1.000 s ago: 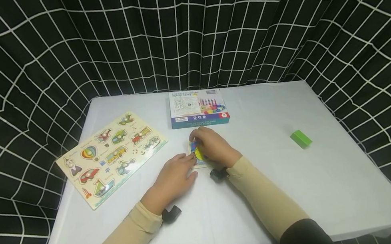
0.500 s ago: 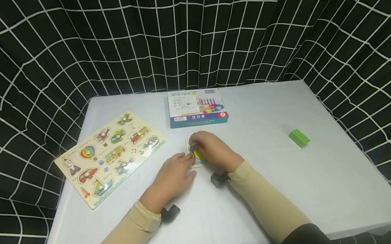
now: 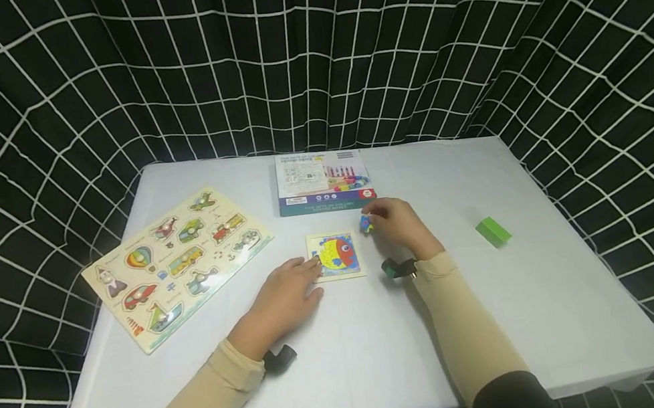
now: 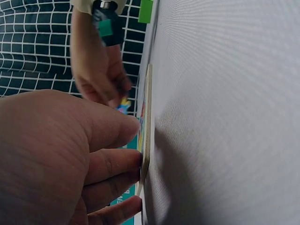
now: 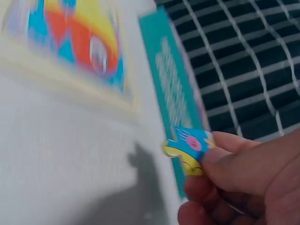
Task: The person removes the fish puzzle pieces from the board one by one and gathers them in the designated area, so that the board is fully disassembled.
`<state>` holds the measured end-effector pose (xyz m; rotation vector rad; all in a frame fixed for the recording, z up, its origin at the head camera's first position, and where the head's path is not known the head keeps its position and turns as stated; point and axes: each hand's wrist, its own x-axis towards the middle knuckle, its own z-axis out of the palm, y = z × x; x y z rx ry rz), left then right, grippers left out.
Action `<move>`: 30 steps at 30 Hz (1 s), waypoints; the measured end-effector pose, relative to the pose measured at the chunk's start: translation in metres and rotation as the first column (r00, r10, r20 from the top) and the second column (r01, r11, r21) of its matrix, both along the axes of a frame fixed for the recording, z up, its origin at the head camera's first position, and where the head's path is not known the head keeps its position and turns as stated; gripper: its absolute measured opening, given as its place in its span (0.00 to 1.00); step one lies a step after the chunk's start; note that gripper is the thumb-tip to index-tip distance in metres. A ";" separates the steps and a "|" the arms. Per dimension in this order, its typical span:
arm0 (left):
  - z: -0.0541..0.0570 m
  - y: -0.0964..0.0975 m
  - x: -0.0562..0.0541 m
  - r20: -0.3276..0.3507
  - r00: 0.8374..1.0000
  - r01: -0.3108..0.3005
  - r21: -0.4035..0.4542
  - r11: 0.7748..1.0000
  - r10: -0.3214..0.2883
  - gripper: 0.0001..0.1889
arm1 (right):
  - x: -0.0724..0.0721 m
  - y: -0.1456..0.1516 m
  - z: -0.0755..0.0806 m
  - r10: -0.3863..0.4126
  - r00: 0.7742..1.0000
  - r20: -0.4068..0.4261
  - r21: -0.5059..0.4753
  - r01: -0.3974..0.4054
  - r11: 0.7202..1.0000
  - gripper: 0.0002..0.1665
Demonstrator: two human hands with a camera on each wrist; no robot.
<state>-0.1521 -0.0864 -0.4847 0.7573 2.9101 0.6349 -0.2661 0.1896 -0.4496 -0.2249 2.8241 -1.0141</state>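
Note:
A small square jigsaw puzzle [image 3: 338, 278] with a pale wooden border and a yellow-and-red fish picture lies flat mid-table. My left hand [image 3: 286, 299] rests its fingertips on the puzzle's left side, fingers extended. In the left wrist view, the fingertips touch the puzzle's face beside its edge [image 4: 148, 108]. My right hand [image 3: 401, 226] pinches a blue-and-yellow jigsaw piece [image 5: 190, 144] between thumb and fingers, off the puzzle's upper right corner. A pink spot shows on the piece. Where the piece came out is partly hidden by the left fingers.
A wooden peg puzzle board [image 3: 179, 264] with vehicle pictures lies at the left. Behind the small puzzle is a flat teal-edged box [image 3: 325, 184]. A green block [image 3: 494, 231] sits at the right on the white table [image 3: 557, 312]. Black grid-patterned curtain surrounds the table.
My right hand has lifted from over the fish puzzle and moved right, carrying a jigsaw piece away, so the picture shows. My left hand stays at the puzzle's left side.

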 end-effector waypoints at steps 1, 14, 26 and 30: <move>0.000 0.000 0.000 0.003 1.000 -0.001 0.000 1.000 0.001 0.25 | -0.002 0.005 -0.001 -0.012 0.999 0.045 0.019 0.011 1.000 0.15; -0.002 0.000 0.000 0.009 1.000 -0.008 0.023 1.000 0.008 0.24 | -0.004 0.011 -0.017 -0.021 0.998 0.066 0.094 0.015 0.995 0.13; -0.002 -0.002 0.000 0.004 1.000 0.000 0.023 1.000 0.000 0.25 | 0.010 -0.029 -0.011 0.213 0.973 -0.091 0.098 -0.204 0.974 0.15; -0.001 -0.001 0.000 0.003 1.000 0.000 0.021 1.000 0.000 0.25 | 0.016 -0.053 -0.010 0.340 0.940 -0.030 0.138 -0.333 0.933 0.16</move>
